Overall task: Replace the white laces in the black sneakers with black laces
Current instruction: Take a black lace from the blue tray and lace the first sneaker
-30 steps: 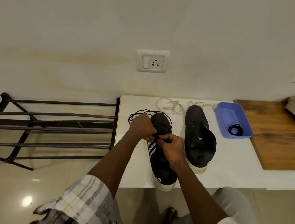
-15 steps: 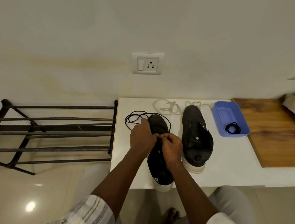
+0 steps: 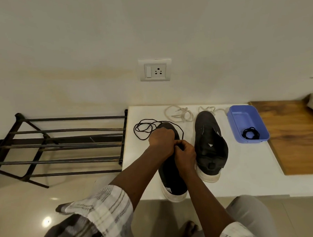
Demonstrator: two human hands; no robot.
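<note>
Two black sneakers stand on a white counter [image 3: 244, 168]. Over the left sneaker [image 3: 171, 178] both my hands meet at the lace area. My left hand [image 3: 161, 138] curls over the shoe's front and grips the black lace [image 3: 143, 129], whose loose end loops on the counter to the left. My right hand [image 3: 185, 153] pinches the same lace at the eyelets. The right sneaker [image 3: 210, 144] stands unlaced with its tongue open. Two white laces [image 3: 180, 113] lie tangled behind the shoes. A coiled black lace [image 3: 250, 133] sits in a blue tray [image 3: 240, 118].
A black metal shoe rack [image 3: 60, 145] stands on the floor left of the counter. A wooden board [image 3: 296, 135] adjoins the counter on the right. A wall socket [image 3: 155, 70] is above. My knee [image 3: 253, 216] and bare foot [image 3: 190, 229] are below the counter edge.
Both hands have shifted slightly toward the toe of the left sneaker and stay on the black lace. The view has tilted a little downward.
</note>
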